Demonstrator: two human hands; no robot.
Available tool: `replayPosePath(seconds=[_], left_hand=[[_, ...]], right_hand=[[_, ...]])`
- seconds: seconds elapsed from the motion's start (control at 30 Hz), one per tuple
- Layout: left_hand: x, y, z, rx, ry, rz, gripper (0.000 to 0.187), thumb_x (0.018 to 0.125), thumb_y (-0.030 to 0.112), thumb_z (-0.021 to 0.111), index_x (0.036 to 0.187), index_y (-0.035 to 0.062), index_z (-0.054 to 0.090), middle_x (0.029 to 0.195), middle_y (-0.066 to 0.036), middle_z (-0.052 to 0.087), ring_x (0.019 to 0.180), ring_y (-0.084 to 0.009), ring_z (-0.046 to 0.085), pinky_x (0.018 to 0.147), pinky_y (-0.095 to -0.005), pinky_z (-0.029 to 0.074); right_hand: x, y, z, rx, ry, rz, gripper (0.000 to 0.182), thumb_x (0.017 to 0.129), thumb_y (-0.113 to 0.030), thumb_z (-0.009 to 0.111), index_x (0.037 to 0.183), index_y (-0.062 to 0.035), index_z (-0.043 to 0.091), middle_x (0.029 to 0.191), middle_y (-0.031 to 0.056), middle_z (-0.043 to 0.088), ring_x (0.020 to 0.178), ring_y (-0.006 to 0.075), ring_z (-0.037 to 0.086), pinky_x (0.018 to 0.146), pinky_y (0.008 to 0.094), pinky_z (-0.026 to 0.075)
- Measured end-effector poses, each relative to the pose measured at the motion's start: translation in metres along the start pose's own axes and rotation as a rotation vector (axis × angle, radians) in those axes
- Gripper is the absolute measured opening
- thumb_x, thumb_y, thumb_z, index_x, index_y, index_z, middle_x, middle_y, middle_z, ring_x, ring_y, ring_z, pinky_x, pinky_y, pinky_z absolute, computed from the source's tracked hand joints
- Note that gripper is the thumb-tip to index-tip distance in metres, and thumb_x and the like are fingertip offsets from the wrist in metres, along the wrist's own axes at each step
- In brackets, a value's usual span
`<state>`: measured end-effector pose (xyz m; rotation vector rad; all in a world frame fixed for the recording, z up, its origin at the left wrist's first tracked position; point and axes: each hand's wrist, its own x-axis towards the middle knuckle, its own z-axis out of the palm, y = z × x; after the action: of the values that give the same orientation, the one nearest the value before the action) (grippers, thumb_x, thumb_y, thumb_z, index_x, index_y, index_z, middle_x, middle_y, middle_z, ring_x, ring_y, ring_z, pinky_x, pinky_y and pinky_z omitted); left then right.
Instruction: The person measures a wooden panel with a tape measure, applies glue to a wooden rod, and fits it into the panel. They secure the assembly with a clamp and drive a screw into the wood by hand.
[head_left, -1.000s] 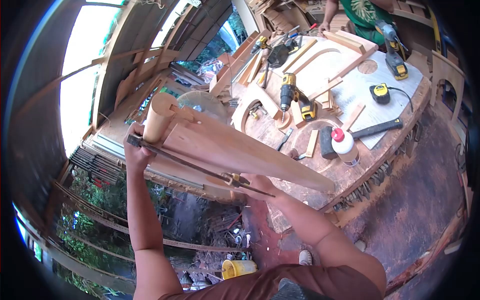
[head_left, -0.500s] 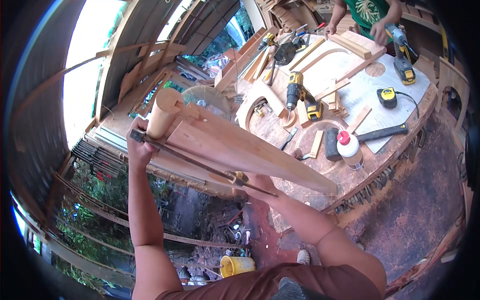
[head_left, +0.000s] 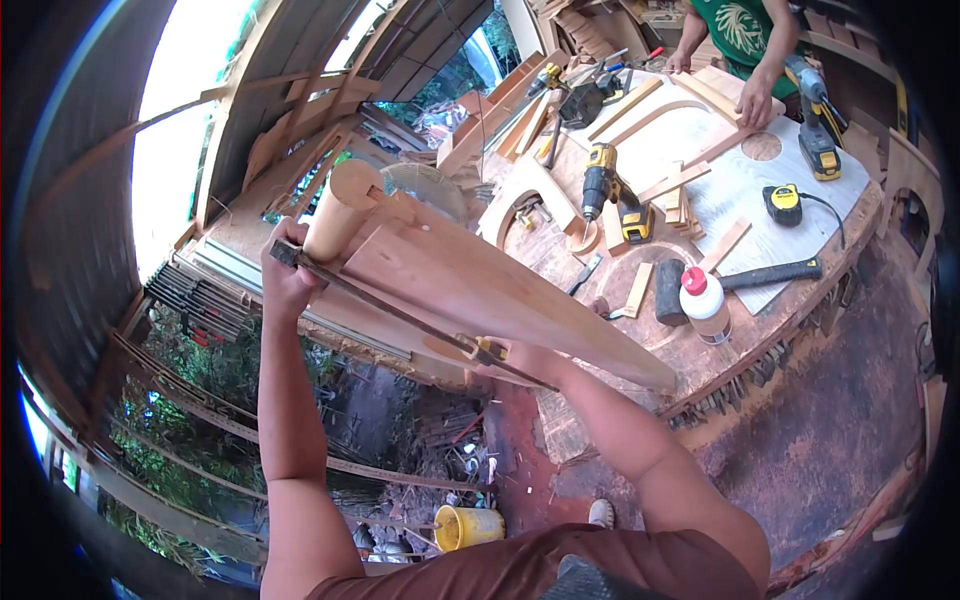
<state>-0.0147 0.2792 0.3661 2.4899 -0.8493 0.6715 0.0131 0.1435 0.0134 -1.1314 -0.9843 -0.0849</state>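
A long bar clamp [head_left: 390, 305] lies slanting along the near side of a wooden workpiece, a wide tapering board [head_left: 490, 280] joined to a thick round post [head_left: 338, 215]. My left hand [head_left: 290, 275] is closed around the clamp's fixed-jaw end, beside the post. Lower down, my right hand [head_left: 522, 360] grips the clamp around its sliding jaw [head_left: 488, 350]; some of its fingers are hidden. The board's far end rests on the workbench [head_left: 590, 400].
On the bench are a yellow drill [head_left: 605, 190], a mallet [head_left: 672, 292], a glue bottle [head_left: 706, 305], a tape measure [head_left: 783, 204] and wood strips. Across it a co-worker in a green shirt [head_left: 738, 40] handles wood. A yellow bucket [head_left: 470, 527] stands below.
My right hand has shifted slightly up at the sliding jaw, and more of it shows. The co-worker's hand has come down from beside the blue drill onto the wood. The view has shifted slightly.
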Motion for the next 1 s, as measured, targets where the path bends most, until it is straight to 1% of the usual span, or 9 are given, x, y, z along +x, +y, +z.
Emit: replayPosePath(seconds=[0.07,0.17,0.3,0.37,0.53,0.63,0.83,0.9,1.0], left_hand=[[0.0,-0.002,0.0,0.002,0.002,0.013,0.084,0.056,0.08,0.076,0.085,0.0063,0.048,0.076,0.003,0.05,0.068,-0.0051,0.045,0.06,-0.0216,0.035],[0.0,-0.003,-0.002,0.027,0.004,-0.003,0.084,0.056,0.081,0.076,0.084,0.0065,0.048,0.076,0.004,0.049,0.069,-0.0053,0.044,0.06,-0.0216,0.034],[0.0,-0.008,-0.006,0.037,-0.004,-0.029,0.085,0.055,0.082,0.075,0.084,0.0066,0.048,0.076,0.004,0.049,0.069,-0.0051,0.044,0.06,-0.0219,0.033],[-0.001,-0.01,-0.005,0.051,-0.01,-0.03,0.085,0.055,0.082,0.075,0.084,0.0067,0.049,0.076,0.004,0.049,0.069,-0.005,0.044,0.06,-0.022,0.033],[0.002,-0.006,-0.001,0.011,-0.011,-0.036,0.085,0.053,0.081,0.076,0.084,0.0069,0.049,0.075,0.004,0.05,0.069,-0.0046,0.045,0.059,-0.022,0.035],[0.006,-0.005,0.0,0.006,-0.021,-0.031,0.085,0.054,0.081,0.076,0.084,0.0064,0.05,0.074,0.004,0.052,0.068,-0.0044,0.046,0.059,-0.0216,0.036],[0.006,-0.002,-0.001,0.009,-0.059,-0.067,0.083,0.057,0.08,0.075,0.084,0.0054,0.051,0.073,0.003,0.054,0.066,-0.0045,0.048,0.057,-0.0216,0.038],[0.006,-0.007,-0.003,0.007,-0.064,-0.066,0.083,0.057,0.08,0.075,0.083,0.0053,0.051,0.073,0.003,0.054,0.066,-0.0048,0.049,0.057,-0.0218,0.039],[0.006,-0.011,-0.004,0.027,-0.029,-0.025,0.083,0.056,0.079,0.076,0.084,0.0053,0.051,0.074,0.002,0.055,0.066,-0.0053,0.05,0.057,-0.0218,0.04]], right_hand=[[-0.008,0.004,0.017,-0.148,0.274,0.041,0.049,0.082,-0.043,0.075,0.112,-0.0054,0.067,0.101,0.0137,0.068,0.095,0.0272,0.064,0.085,0.0399,0.049],[-0.014,0.0,0.022,-0.239,0.291,0.044,0.061,0.082,-0.04,0.072,0.131,-0.0061,0.057,0.121,0.0224,0.062,0.117,0.0381,0.056,0.1,0.0439,0.044],[-0.001,0.018,0.017,-0.203,0.175,0.082,0.058,0.083,-0.038,0.071,0.129,-0.0062,0.058,0.12,0.0229,0.062,0.116,0.039,0.056,0.1,0.0441,0.044],[-0.003,0.013,0.01,-0.194,0.134,0.009,0.042,0.085,-0.037,0.07,0.111,-0.0039,0.064,0.091,0.0142,0.066,0.087,0.0286,0.064,0.079,0.04,0.049],[0.003,0.002,-0.017,0.087,-0.207,0.095,0.047,0.086,-0.042,0.071,0.112,-0.0037,0.064,0.091,0.0098,0.066,0.086,0.0183,0.061,0.078,0.0364,0.048],[0.0,0.005,-0.01,0.231,-0.142,0.065,0.049,0.083,-0.043,0.075,0.111,-0.0049,0.064,0.089,0.0081,0.065,0.082,0.0169,0.06,0.076,0.0348,0.049],[-0.009,0.009,0.026,-0.338,0.47,-0.127,0.049,0.083,-0.041,0.073,0.114,-0.0041,0.064,0.089,0.0114,0.067,0.084,0.0232,0.064,0.077,0.0372,0.049],[-0.002,0.012,0.023,-0.297,0.289,0.145,0.049,0.083,-0.03,0.07,0.123,-0.0024,0.063,0.108,0.0192,0.067,0.102,0.0314,0.065,0.088,0.0384,0.05],[-0.002,-0.021,0.009,-0.005,0.167,0.257,0.044,0.082,-0.034,0.074,0.111,-0.002,0.065,0.097,0.0154,0.067,0.09,0.0246,0.064,0.081,0.0368,0.048]])
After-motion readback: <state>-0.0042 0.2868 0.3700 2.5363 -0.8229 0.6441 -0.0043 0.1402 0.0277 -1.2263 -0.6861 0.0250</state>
